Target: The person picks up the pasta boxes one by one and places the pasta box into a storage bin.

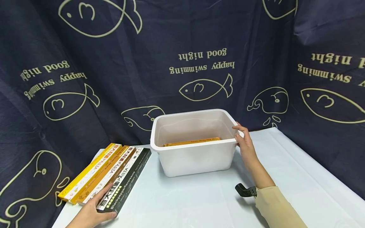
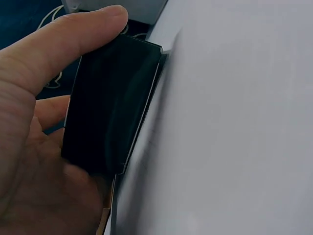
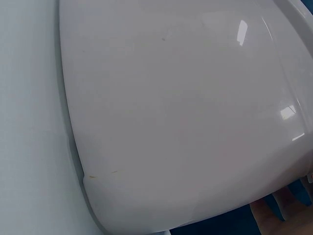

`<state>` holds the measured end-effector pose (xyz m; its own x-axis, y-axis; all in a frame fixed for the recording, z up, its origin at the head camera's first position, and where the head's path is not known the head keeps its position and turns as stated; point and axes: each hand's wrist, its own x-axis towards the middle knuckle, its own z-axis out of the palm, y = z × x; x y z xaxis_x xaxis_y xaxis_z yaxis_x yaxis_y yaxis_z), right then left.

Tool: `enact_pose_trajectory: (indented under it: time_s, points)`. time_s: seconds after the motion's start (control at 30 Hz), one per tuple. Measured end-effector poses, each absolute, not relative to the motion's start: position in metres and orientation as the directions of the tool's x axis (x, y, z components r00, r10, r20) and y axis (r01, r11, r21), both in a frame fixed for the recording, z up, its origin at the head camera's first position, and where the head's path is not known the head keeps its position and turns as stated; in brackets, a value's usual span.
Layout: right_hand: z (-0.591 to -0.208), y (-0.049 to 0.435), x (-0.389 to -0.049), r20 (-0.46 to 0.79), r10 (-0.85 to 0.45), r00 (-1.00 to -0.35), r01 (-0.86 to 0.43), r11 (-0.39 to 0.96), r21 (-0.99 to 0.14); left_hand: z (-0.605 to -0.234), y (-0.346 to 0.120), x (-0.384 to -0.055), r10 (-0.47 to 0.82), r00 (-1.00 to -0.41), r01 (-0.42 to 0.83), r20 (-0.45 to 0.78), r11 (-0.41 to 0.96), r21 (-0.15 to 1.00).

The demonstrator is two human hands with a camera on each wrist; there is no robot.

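Left hand [image 1: 94, 207] grips black box [image 1: 131, 177]; right hand [image 1: 245, 145] seemingly curls over tub rim [image 1: 196, 144].

Dark blue curtain [image 1: 154, 69] behind a pale table [image 1: 199, 199]
On the cloth are drawn light outlines of fish [image 1: 205, 90] and whales [image 1: 269, 100]; the lettering "good night" [image 1: 202, 54] stands upside down.

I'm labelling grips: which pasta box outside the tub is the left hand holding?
The black box, rightmost in the row and gripped by the left hand; the yellow box and orange-brown box lie to its left.
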<state>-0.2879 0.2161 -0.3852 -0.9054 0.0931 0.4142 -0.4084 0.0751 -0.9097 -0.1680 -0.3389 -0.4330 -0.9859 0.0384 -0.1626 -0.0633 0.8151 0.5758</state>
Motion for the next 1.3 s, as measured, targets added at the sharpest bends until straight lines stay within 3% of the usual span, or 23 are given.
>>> enact_pose_trajectory:
  time_s: [0.13, 0.23, 0.33, 0.4, 0.57, 0.67, 0.77, 1.0, 1.2, 1.3]
  points:
    - [-0.385, 0.216, -0.287, 0.409, 0.097, -0.907, -0.403, 0.079, -0.912, -0.434, -0.337, -0.165, 0.082, -0.993, -0.001, -0.08, 0.689, 0.725]
    - [-0.385, 0.216, -0.287, 0.413, 0.093, -0.906, -0.406, 0.079, -0.91, -0.435, -0.336, -0.164, 0.121, -0.99, 0.133, 0.078, 0.552, 0.823]
    - [-0.384, 0.216, -0.287, 0.412, 0.095, -0.906, -0.406, 0.077, -0.911, -0.436, -0.335, -0.163, 0.13, -0.968, 0.249, 0.212, 0.492, 0.834]
    - [-0.384, 0.216, -0.286, 0.414, 0.095, -0.905, -0.408, 0.072, -0.91, -0.436, -0.334, -0.163, 0.165, -0.957, 0.29, 0.24, 0.475, 0.831]
    - [-0.385, 0.216, -0.286, 0.414, 0.092, -0.905, -0.41, 0.062, -0.91, -0.437, -0.334, -0.162, 0.273, -0.96, 0.21, 0.064, 0.546, 0.811]
    - [-0.385, 0.217, -0.287, 0.413, 0.093, -0.906, -0.407, 0.079, -0.91, -0.437, -0.334, -0.162, 0.271, -0.959, 0.109, -0.078, 0.613, 0.782]
    - [-0.386, 0.217, -0.288, 0.413, 0.092, -0.906, -0.406, 0.09, -0.909, -0.438, -0.332, -0.165, 0.291, -0.947, 0.086, -0.133, 0.632, 0.77]
    - [-0.385, 0.217, -0.288, 0.416, 0.086, -0.905, -0.408, 0.091, -0.908, -0.44, -0.323, -0.168, 0.169, -0.973, 0.035, -0.159, 0.783, 0.621]
    - [-0.384, 0.216, -0.287, 0.415, 0.087, -0.906, -0.409, 0.082, -0.909, -0.44, -0.32, -0.167, 0.13, -0.975, -0.004, -0.178, 0.798, 0.603]
    - [-0.384, 0.216, -0.286, 0.41, 0.091, -0.908, -0.404, 0.077, -0.912, -0.44, -0.319, -0.165, 0.102, -0.987, 0.012, -0.126, 0.821, 0.57]
